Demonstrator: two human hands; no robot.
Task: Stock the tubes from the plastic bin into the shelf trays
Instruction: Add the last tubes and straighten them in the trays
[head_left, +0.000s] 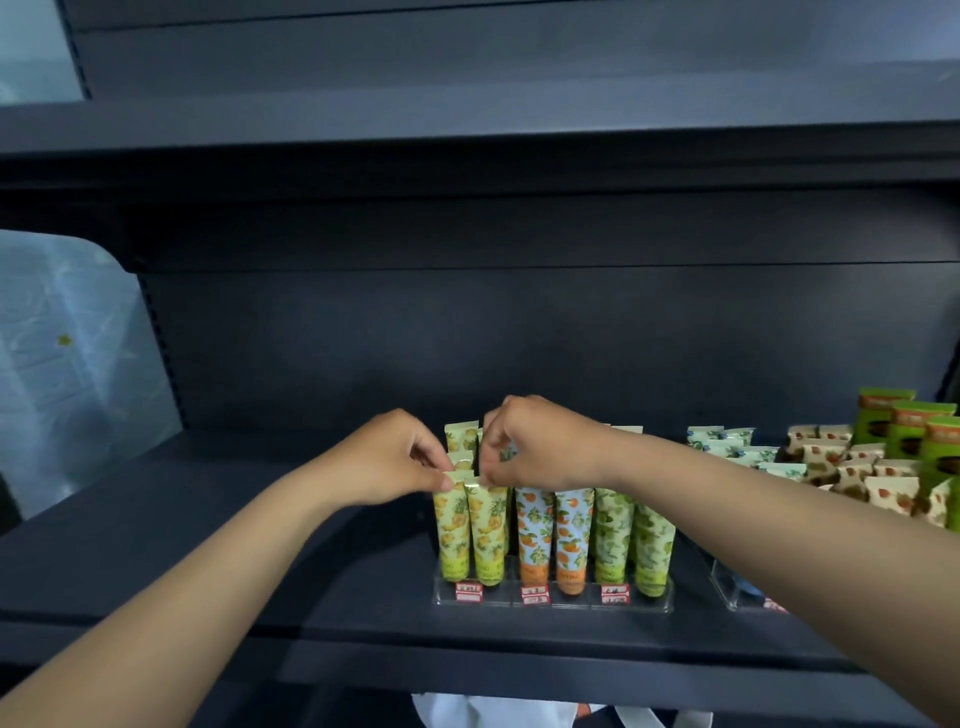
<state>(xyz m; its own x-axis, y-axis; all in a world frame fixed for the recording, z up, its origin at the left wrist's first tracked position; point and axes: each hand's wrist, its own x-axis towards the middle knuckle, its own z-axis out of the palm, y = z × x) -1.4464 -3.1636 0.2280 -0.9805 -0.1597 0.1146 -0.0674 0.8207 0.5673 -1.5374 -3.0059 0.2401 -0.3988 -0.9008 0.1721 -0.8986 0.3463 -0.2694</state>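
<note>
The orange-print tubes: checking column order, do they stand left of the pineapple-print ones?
No, the orange-print tubes stand right of the pineapple-print tubes in the clear tray.

- Three red-and-white price tags (535, 594) sit on the front of the clear tray (550, 605); their print is too small and blurred to read.
- The lettering low on the tubes (535, 535) and on the green boxes (922, 441) is also illegible.

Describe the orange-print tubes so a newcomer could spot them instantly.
On the dark shelf stands a clear tray of upright tubes. The orange-print tubes fill its middle lane, between pineapple-print tubes and green-leaf tubes; only they have orange caps.
</note>
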